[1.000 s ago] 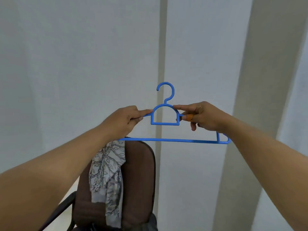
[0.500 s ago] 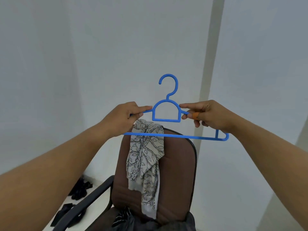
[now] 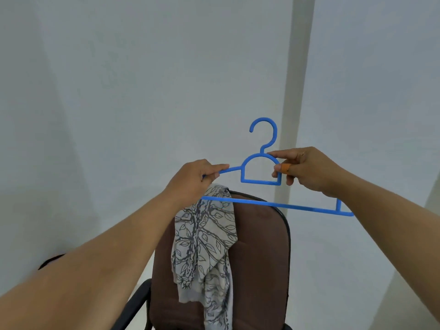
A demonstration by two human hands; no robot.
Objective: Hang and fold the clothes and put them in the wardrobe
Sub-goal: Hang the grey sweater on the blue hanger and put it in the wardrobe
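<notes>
I hold a blue plastic hanger point(image 3: 260, 181) upright in front of me, hook up, with nothing hung on it. My left hand point(image 3: 197, 178) pinches its left shoulder bar. My right hand point(image 3: 307, 170) pinches the right side of the arched neck, and hides the right shoulder bar. A grey cloth with a leaf print point(image 3: 206, 246) is draped over the back of a brown chair point(image 3: 259, 258), just below and behind the hanger's bottom bar.
The brown chair has a black armrest point(image 3: 133, 306) at the lower left. A dark item point(image 3: 48, 262) lies on the floor at the left, partly behind my forearm. Plain pale walls and a vertical pillar point(image 3: 295, 91) fill the background.
The view has swung left and tilted down, so the chair and leaf-print cloth sit more central and show more fully. Both hands keep their hold on the hanger.
</notes>
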